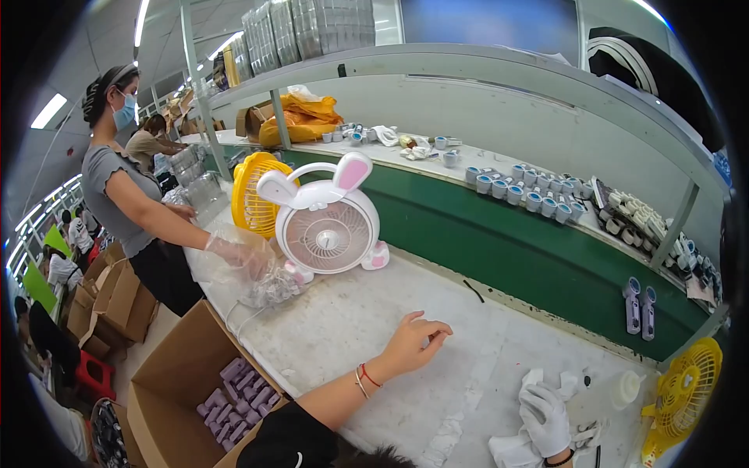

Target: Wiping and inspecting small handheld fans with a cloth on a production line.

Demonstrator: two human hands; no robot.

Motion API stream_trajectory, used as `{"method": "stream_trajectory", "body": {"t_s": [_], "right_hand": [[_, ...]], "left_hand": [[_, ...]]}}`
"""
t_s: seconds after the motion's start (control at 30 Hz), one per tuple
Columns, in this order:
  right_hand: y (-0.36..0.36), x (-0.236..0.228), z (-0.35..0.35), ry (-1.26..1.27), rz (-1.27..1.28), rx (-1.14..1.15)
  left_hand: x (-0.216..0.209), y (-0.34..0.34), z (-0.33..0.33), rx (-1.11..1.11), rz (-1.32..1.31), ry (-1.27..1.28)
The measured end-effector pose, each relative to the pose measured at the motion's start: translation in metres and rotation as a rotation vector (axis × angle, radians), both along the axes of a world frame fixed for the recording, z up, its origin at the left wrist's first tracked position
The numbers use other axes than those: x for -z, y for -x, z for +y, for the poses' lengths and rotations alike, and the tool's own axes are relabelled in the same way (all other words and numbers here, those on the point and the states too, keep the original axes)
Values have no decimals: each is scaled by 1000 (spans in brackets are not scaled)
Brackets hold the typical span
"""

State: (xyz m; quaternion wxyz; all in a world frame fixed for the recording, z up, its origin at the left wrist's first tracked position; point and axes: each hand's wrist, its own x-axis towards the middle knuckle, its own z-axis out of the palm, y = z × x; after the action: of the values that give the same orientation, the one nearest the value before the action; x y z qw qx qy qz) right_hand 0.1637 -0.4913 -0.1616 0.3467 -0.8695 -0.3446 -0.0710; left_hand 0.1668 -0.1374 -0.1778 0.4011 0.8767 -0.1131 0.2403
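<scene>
Reaching left hand [417, 343]: bare, half-open, fingers loosely bent and empty; above or on the pale worktable [312, 343], which I cannot tell, between 5 and 6 o'clock from mid-view.
Right hand [544, 421]: white-gloved, fingers close together and slightly curved, between 4 and 5 o'clock; it lies against white fabric, and I cannot tell whether it grips any.
Left wrist: red and pale bracelets [361, 381]; the black sleeve [285, 438] behind them hides one corner of the carton.
Carton [168, 405]: brown, open-topped, near 8 o'clock, with many purple parts [238, 402] piled inside.
Rabbit-eared fan [328, 234]: white and pink, upright, just off centre toward 9 o'clock; it blocks part of a yellow fan [251, 191] behind.
Co-worker's hand [246, 256]: in clear plastic, beside the rabbit-eared fan, toward 9 o'clock.
Second yellow fan [683, 394]: near 4 o'clock, beyond a translucent bottle [624, 390].
Purple handles [640, 308]: two, side by side on the green strip [515, 246], between 3 and 4 o'clock.
Ledge parts [530, 193]: pale, blue-rimmed, in rows, between 2 and 3 o'clock.
White fabric [511, 452]: crumpled, bunched beside and partly under the glove, near 5 o'clock; glove or cloth, I cannot tell.
</scene>
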Motion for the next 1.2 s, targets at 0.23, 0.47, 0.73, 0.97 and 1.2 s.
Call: {"method": "stream_trajectory", "body": {"t_s": [0.23, 0.47, 0.73, 0.97, 1.2], "right_hand": [[-1, 0, 1, 31, -6, 2], [1, 2, 9, 53, 7, -14], [-5, 7, 6, 25, 49, -23], [-3, 1, 8, 47, 26, -21], [-4, 0, 7, 52, 13, -33]], "left_hand": [[2, -1, -12, 51, 74, 74], [8, -6, 0, -2, 1, 90], [-5, -7, 4, -84, -41, 210], [-9, -8, 4, -59, 13, 322], [-6, -11, 3, -100, 161, 275]]}}
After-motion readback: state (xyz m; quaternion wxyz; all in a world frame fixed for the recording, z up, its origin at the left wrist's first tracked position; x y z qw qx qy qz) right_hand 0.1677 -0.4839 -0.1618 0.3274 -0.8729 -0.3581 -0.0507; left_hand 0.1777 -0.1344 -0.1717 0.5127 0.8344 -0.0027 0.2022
